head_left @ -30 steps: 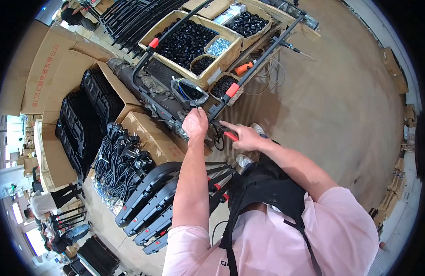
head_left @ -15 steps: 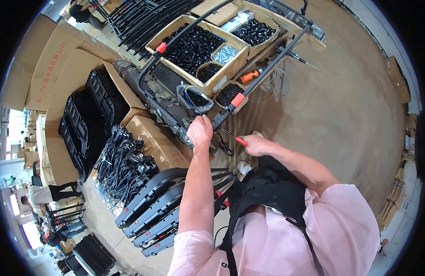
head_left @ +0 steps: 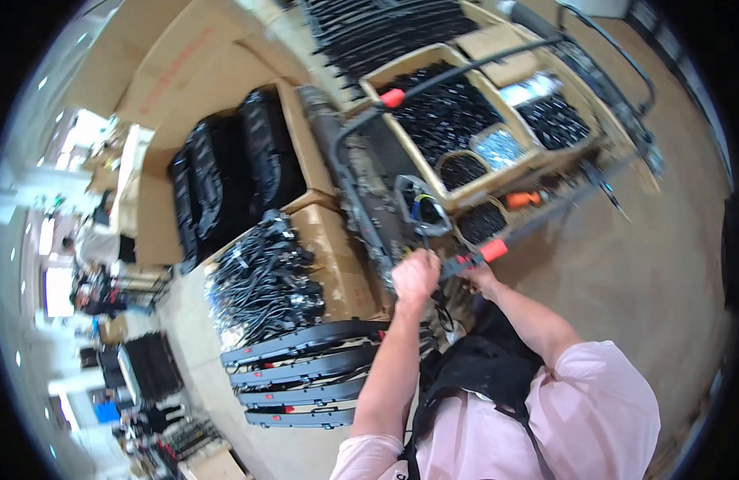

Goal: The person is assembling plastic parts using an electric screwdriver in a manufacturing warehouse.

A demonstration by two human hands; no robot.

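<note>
My left hand (head_left: 417, 276) is closed in a fist at the near end of a black tubular frame (head_left: 449, 76); what its fingers hold is hidden. Close beside it, my right hand (head_left: 480, 276) is closed at the other tube end, just under a red sleeve (head_left: 493, 250). A bit of red handle shows by its fingers, from a tool whose kind I cannot make out; motion blurs its tip. Another red sleeve (head_left: 393, 98) sits farther up the frame. Beyond my left hand lies a clear plastic bag (head_left: 421, 206) with blue and yellow wires inside.
Under the frame, a bench bears a bin of black parts (head_left: 433, 112), a bag of silver screws (head_left: 500, 149), a tub of small black pieces (head_left: 481, 222) and an orange power tool (head_left: 523, 198). Left are bundled black cables (head_left: 265, 272), cartons (head_left: 329, 264) and curved black panels (head_left: 305, 368).
My right hand has moved up and forward with the red-handled tool, from beside my apron to the frame's end. My left hand stays closed there. The whole view has turned.
</note>
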